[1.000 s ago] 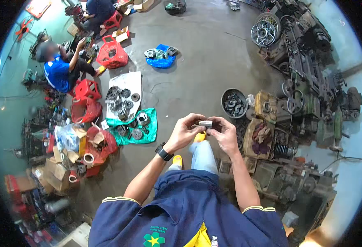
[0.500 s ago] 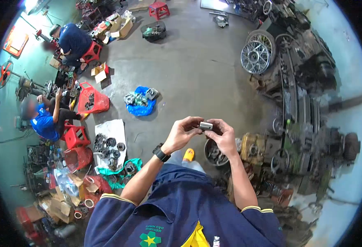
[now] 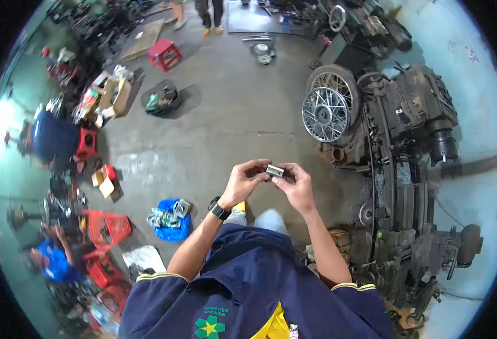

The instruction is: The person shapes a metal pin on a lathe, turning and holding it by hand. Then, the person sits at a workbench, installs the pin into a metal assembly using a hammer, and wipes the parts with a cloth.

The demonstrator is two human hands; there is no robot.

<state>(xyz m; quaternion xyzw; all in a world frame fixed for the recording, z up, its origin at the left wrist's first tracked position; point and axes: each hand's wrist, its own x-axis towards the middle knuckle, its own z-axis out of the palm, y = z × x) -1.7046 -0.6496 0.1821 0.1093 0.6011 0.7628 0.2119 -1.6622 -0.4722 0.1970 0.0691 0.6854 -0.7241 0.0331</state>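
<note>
A small silvery metal cylinder with a dark hole near one end is held in front of my body. My left hand pinches its left end between thumb and fingers; a black watch sits on that wrist. At the other end, the thumb and fingers of my right hand close on the same piece. Both hands are raised above the floor, and the fingers partly cover the cylinder's ends.
Spoked wheels lean by heavy machinery on the right. Left are a blue bag of parts, a red basket, a red stool and two seated people. Someone's legs stand at the far end.
My view has turned and moved forward, so floor items sit lower and farther left. Legs now show at the top. Both hands keep hold of the cylinder, which is tilted slightly differently.
</note>
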